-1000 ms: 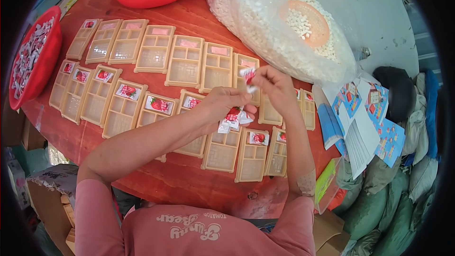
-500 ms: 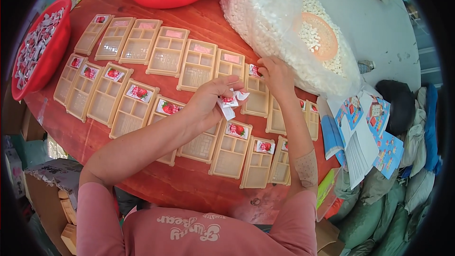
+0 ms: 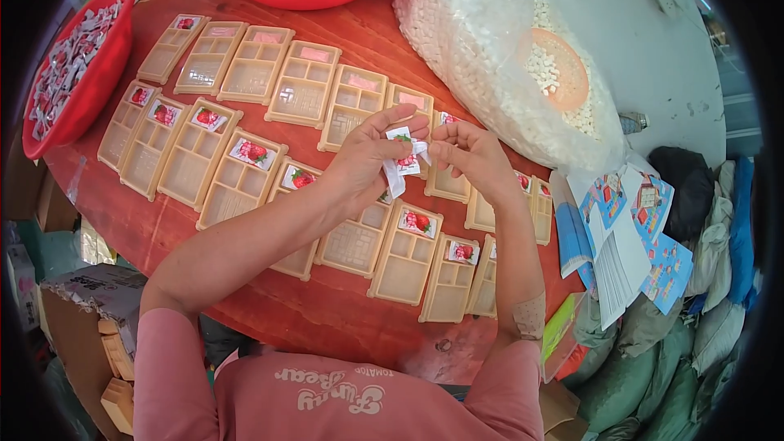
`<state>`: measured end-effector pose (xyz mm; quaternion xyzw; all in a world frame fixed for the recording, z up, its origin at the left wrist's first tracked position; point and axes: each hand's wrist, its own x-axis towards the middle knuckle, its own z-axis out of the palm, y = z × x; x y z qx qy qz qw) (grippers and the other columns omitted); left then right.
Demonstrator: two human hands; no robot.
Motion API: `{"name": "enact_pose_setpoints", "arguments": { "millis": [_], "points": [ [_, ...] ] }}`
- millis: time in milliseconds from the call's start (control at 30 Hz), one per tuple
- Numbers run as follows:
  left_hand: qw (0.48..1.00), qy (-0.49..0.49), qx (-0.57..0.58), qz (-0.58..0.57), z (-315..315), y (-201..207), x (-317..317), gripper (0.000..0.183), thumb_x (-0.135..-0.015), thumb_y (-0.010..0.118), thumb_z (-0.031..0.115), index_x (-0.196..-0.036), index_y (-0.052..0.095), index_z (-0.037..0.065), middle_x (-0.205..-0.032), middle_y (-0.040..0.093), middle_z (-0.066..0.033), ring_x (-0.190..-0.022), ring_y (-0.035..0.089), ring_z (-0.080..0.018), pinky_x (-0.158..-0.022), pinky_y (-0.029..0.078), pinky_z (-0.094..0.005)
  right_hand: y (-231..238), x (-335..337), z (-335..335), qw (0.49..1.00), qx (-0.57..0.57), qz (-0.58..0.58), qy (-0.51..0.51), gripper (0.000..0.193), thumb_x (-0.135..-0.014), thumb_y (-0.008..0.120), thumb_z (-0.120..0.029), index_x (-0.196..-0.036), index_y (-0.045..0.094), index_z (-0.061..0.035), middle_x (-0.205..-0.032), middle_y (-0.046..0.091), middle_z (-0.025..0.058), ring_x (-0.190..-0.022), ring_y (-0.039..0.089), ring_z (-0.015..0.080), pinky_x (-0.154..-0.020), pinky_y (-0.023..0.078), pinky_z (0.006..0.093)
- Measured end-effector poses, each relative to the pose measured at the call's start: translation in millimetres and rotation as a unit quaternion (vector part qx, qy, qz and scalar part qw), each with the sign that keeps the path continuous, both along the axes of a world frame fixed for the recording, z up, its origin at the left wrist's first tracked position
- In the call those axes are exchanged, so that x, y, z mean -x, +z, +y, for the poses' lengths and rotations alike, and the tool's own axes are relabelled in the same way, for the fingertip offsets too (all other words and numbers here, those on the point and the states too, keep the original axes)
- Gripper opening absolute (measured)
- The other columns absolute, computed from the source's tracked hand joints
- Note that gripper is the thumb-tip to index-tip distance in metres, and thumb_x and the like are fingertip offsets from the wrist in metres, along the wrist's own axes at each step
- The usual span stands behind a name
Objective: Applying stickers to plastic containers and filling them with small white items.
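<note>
Red wooden surface [image 3: 135,233] with rows of beige compartment trays [image 3: 184,165]; two bare hands over them, strawberry-print sachets in the left.

Left hand [image 3: 366,157]: grip clamped, thumb against fingers, on a small bunch of strawberry-print sachets [image 3: 406,162] above the trays, probably fanned so single ones can be peeled off. Right hand [image 3: 472,157]: thumb and fingertips near together at the bunch's edge; whether they hold a sachet, cannot tell. Trays: open side up, far ends aligned, presumably for easy reach; visible near-row end compartments carry a strawberry sachet each, several far-row ones a pink packet [image 3: 314,55]. Left: red basin [image 3: 104,86] of sachets, likely a stock within reach. Far right: clear plastic bag [image 3: 445,37] of white pellets, orange bowl [image 3: 574,82] inside, perhaps for scooping.
</note>
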<state>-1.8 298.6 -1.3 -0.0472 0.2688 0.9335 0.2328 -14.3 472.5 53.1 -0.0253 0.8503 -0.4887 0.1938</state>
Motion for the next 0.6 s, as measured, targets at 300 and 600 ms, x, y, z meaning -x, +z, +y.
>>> {"name": "enact_pose_setpoints", "arguments": {
  "millis": [300, 600],
  "points": [
    [0.983, -0.020, 0.156, 0.095, -20.6, 0.8, 1.6, 0.044, -0.076, 0.050, -0.010, -0.118, 0.049, 0.002, -0.113, 0.054, -0.0116, -0.101, 0.057, -0.0171, -0.082, 0.050, -0.0269, -12.4, -9.4, -16.7, 0.995, 0.011, 0.090, 0.031, 0.017, -0.079, 0.063, -0.005, -0.096, 0.060, -0.0024, -0.073, 0.058, -0.0018, -0.061, 0.049, 0.0040, -0.055, 0.039, 0.0175],
    [0.996, 0.023, 0.060, -0.061, -53.9, 12.8, 7.8, 0.035, -0.086, 0.046, -0.003, -0.121, 0.043, -0.002, -0.114, 0.053, -0.0163, -0.102, 0.057, -0.0233, -0.086, 0.051, -0.0332, -44.1, 46.6, 7.4, 0.840, -0.185, 0.510, 0.024, 0.011, -0.080, 0.059, -0.003, -0.091, 0.059, -0.0038, -0.076, 0.062, 0.0070, -0.066, 0.060, 0.0133, -0.058, 0.048, 0.0247]
  ]
}}
